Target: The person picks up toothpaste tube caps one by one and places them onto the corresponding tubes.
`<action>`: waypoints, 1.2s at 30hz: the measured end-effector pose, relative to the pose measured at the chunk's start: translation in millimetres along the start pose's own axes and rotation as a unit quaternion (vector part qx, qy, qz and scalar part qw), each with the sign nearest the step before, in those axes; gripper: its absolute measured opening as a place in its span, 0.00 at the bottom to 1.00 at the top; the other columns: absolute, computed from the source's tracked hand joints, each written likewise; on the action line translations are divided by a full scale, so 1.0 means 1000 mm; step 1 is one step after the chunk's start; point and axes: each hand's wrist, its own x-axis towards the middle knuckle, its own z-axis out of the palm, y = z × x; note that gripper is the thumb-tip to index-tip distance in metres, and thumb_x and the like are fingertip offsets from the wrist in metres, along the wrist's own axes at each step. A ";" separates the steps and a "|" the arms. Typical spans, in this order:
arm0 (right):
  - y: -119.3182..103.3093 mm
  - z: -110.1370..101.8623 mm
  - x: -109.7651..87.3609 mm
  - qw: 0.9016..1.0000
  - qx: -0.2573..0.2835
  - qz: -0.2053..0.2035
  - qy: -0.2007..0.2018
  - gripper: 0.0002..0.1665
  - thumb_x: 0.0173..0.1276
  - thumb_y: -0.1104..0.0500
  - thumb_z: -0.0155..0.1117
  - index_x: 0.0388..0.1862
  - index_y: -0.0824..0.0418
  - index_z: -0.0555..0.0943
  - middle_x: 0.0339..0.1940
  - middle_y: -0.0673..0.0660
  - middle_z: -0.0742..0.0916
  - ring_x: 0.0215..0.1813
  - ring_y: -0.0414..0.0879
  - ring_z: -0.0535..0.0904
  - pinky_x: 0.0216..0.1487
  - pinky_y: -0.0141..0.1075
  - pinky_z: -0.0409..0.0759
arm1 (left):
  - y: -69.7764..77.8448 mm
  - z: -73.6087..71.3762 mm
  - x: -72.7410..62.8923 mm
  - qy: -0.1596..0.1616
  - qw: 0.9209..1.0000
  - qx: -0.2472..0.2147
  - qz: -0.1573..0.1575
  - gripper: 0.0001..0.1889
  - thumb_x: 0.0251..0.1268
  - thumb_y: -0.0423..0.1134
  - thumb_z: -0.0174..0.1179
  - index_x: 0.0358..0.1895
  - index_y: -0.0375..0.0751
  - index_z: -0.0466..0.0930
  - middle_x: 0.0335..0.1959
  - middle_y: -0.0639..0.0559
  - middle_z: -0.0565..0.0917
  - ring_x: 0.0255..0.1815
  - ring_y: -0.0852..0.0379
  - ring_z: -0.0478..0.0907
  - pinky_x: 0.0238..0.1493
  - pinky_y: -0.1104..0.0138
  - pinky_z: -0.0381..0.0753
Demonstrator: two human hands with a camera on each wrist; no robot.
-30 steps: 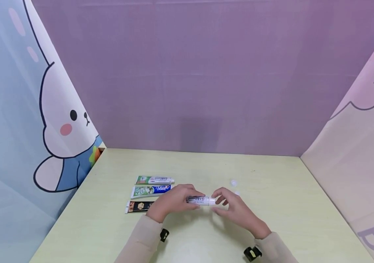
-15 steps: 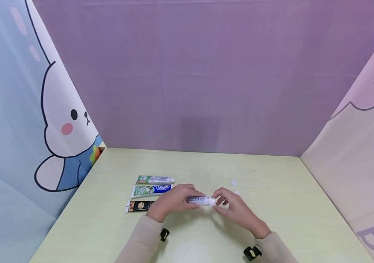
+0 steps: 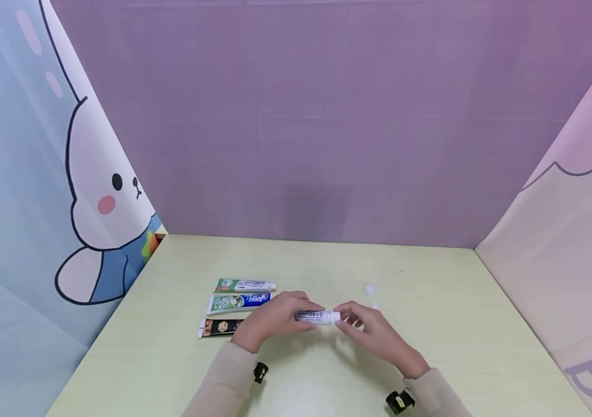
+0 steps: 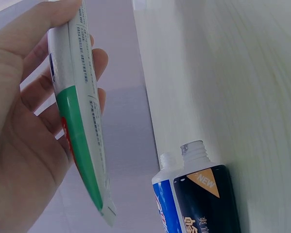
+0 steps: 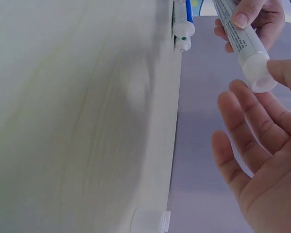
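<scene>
My left hand (image 3: 280, 315) grips a white and green toothpaste tube (image 4: 79, 97) around its body, thumb on the near side and fingers behind. The tube lies level above the table in the head view, its white cap (image 5: 258, 73) pointing right. My right hand (image 3: 376, 333) pinches that cap; in the right wrist view the thumb presses its edge and the other fingers curl below. To the left lie a green and white tube (image 3: 243, 285), a blue and green tube (image 3: 238, 302) and a black tube (image 3: 220, 327), partly behind my left hand. The black tube's threaded neck (image 4: 195, 151) is bare.
Two small white caps lie on the pale table (image 3: 457, 324) beyond my right hand: the farther cap (image 3: 370, 289) and a nearer cap (image 3: 375, 306) partly hidden by the hand. A purple backdrop (image 3: 316, 127) rises at the table's far edge.
My right fingers have shifted slightly and now close in on the cap's end. The left hand and the tube stay nearly where they were.
</scene>
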 end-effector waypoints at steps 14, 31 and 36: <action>0.002 0.000 0.000 0.998 -0.011 0.053 -0.021 0.15 0.82 0.50 0.51 0.45 0.54 0.83 0.35 0.52 0.87 0.31 0.47 0.80 0.28 0.33 0.78 | 0.003 0.001 0.001 -0.003 1.000 -0.004 -0.002 0.20 0.63 0.44 0.71 0.59 0.52 0.85 0.44 0.60 0.84 0.37 0.68 0.75 0.41 0.75 0.77; -0.001 -0.003 -0.001 0.999 0.000 0.042 -0.008 0.22 0.69 0.48 0.69 0.57 0.55 0.77 0.46 0.44 0.85 0.45 0.45 0.82 0.45 0.41 0.80 | 0.002 0.001 0.002 -0.003 1.000 0.006 0.006 0.20 0.63 0.45 0.71 0.59 0.51 0.85 0.43 0.60 0.84 0.37 0.69 0.75 0.41 0.76 0.77; -0.002 -0.002 -0.001 1.000 0.005 -0.015 0.007 0.20 0.66 0.56 0.73 0.53 0.54 0.77 0.49 0.46 0.83 0.46 0.48 0.82 0.46 0.42 0.81 | 0.003 0.000 0.002 0.002 1.000 0.005 0.016 0.20 0.63 0.45 0.71 0.58 0.51 0.86 0.42 0.60 0.84 0.36 0.69 0.75 0.40 0.76 0.77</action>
